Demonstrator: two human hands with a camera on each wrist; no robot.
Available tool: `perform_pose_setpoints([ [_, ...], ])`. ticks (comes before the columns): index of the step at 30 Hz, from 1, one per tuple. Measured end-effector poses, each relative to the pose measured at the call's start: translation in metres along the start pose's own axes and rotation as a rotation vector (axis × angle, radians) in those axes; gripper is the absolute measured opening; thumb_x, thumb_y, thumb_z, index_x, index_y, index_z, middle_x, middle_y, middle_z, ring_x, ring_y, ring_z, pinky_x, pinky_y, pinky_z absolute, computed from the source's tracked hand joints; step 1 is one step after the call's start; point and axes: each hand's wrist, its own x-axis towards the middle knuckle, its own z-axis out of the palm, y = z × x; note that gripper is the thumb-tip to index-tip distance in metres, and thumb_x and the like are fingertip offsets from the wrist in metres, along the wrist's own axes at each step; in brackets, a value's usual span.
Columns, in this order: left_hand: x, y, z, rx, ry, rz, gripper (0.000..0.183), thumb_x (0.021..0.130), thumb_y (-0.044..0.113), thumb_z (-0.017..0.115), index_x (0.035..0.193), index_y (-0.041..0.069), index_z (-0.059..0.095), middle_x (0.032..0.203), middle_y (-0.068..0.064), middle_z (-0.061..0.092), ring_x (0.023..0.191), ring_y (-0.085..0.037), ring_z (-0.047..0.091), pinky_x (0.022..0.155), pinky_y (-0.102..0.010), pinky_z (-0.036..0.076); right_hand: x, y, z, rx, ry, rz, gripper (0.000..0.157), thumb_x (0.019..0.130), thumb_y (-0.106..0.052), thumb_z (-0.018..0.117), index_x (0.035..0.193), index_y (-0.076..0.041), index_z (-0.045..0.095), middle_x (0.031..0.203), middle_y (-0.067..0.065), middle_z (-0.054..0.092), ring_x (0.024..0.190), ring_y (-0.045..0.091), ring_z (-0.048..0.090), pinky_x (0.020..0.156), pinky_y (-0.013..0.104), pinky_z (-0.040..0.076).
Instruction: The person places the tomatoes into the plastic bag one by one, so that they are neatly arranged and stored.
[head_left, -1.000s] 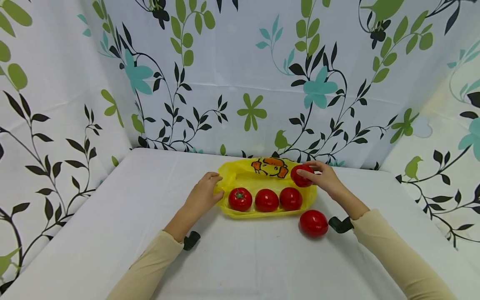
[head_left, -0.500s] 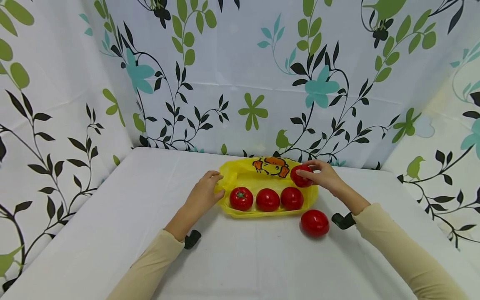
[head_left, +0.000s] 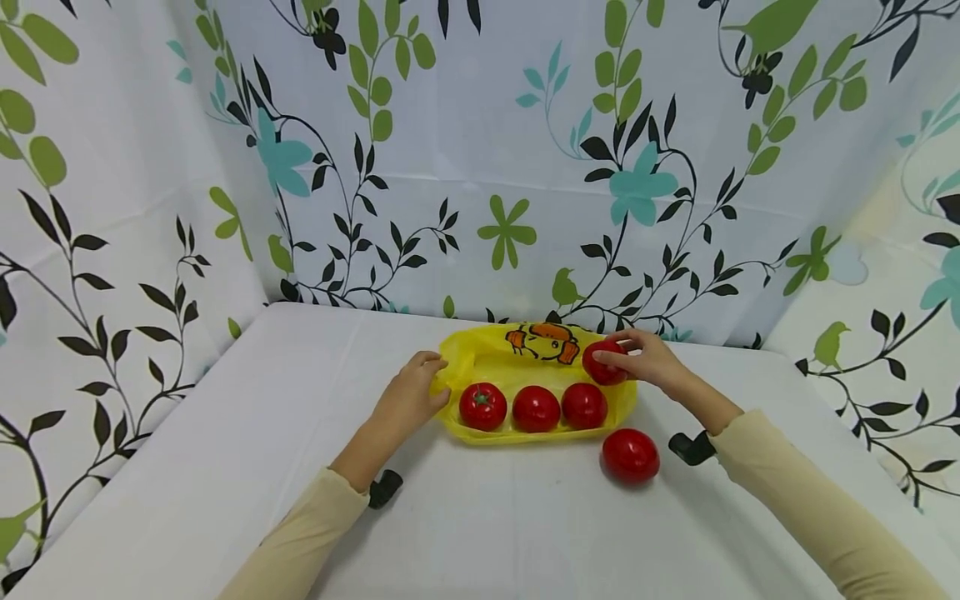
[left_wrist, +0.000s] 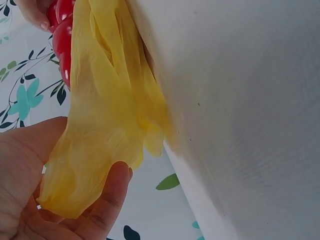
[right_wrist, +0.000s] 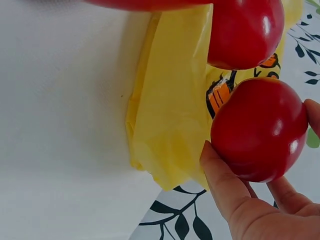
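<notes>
A yellow plastic bag printed with a duck lies opened out on the table. Three red tomatoes sit in a row in it: a left tomato with a green stem, a middle tomato and a right tomato. My right hand holds another tomato by its sides at the bag's back right. My left hand has thumb and fingers curled round the bag's left end, which bunches in the palm in the left wrist view. One more tomato rests on the table, in front of the bag's right corner.
A white cloth covers the table. Behind it and at both sides hangs a curtain patterned with leaves and flowers. A black wrist mount shows below the left wrist, and another black mount by the right.
The head view has tilted a little, so the whole scene sits slightly lower. Both hands keep their places, the right still holding its tomato.
</notes>
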Motion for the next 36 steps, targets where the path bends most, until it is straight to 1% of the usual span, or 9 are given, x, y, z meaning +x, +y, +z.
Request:
perform_pose_setpoints([
  [6,-0.002,0.0,-0.002,-0.006,0.008,-0.008,0.044,0.089,0.013,0.07,0.127,-0.006,0.06,0.135,-0.019,0.053,0.117,-0.033,0.059,0.098,-0.043,0.05,0.005,-0.001,0.0,-0.025,-0.02,0.001,0.068,0.09,-0.038,0.069,0.138,0.002,0.044,0.135,0.031,0.045,0.117,0.042,0.055,0.087,0.04,0.057],
  [12,-0.002,0.0,-0.001,-0.013,0.004,-0.004,0.043,0.089,0.013,0.07,0.128,-0.005,0.06,0.136,-0.018,0.053,0.116,-0.032,0.06,0.098,-0.042,0.051,0.005,0.003,0.005,-0.066,-0.03,-0.005,0.067,0.089,-0.035,0.07,0.139,0.002,0.044,0.137,0.031,0.045,0.12,0.043,0.052,0.091,0.042,0.056],
  [18,-0.002,0.001,0.001,0.0,0.005,-0.007,0.043,0.089,0.013,0.07,0.127,-0.004,0.06,0.134,-0.018,0.053,0.114,-0.032,0.061,0.097,-0.043,0.051,0.006,0.009,0.01,-0.101,-0.021,-0.014,0.068,0.088,-0.036,0.071,0.139,0.001,0.045,0.137,0.03,0.046,0.122,0.043,0.049,0.092,0.045,0.055],
  [23,-0.003,0.002,0.0,0.006,0.006,-0.011,0.043,0.089,0.013,0.071,0.127,-0.004,0.06,0.134,-0.018,0.054,0.113,-0.032,0.061,0.097,-0.042,0.052,0.009,0.012,0.011,-0.129,-0.02,0.008,0.069,0.088,-0.037,0.072,0.139,0.001,0.046,0.136,0.029,0.047,0.123,0.042,0.047,0.095,0.046,0.053],
  [28,-0.003,0.002,0.0,0.002,-0.001,-0.013,0.044,0.089,0.013,0.07,0.128,-0.004,0.06,0.134,-0.018,0.053,0.114,-0.031,0.061,0.097,-0.042,0.051,0.011,0.014,0.011,-0.136,-0.051,0.027,0.069,0.089,-0.037,0.07,0.14,0.002,0.045,0.136,0.029,0.047,0.123,0.042,0.047,0.096,0.045,0.053],
  [33,-0.003,0.002,-0.001,0.005,0.006,-0.004,0.044,0.089,0.013,0.07,0.128,-0.005,0.059,0.134,-0.018,0.054,0.115,-0.032,0.06,0.098,-0.042,0.051,0.01,0.011,0.01,-0.14,-0.089,0.023,0.069,0.091,-0.039,0.067,0.142,0.002,0.043,0.136,0.03,0.046,0.122,0.042,0.048,0.096,0.045,0.053],
  [36,-0.003,0.002,-0.001,0.004,0.009,-0.001,0.044,0.089,0.013,0.07,0.127,-0.005,0.059,0.134,-0.018,0.054,0.116,-0.032,0.06,0.098,-0.042,0.051,0.01,0.011,0.01,-0.144,-0.094,0.024,0.069,0.091,-0.039,0.066,0.143,0.001,0.042,0.137,0.03,0.046,0.123,0.043,0.047,0.096,0.045,0.053],
])
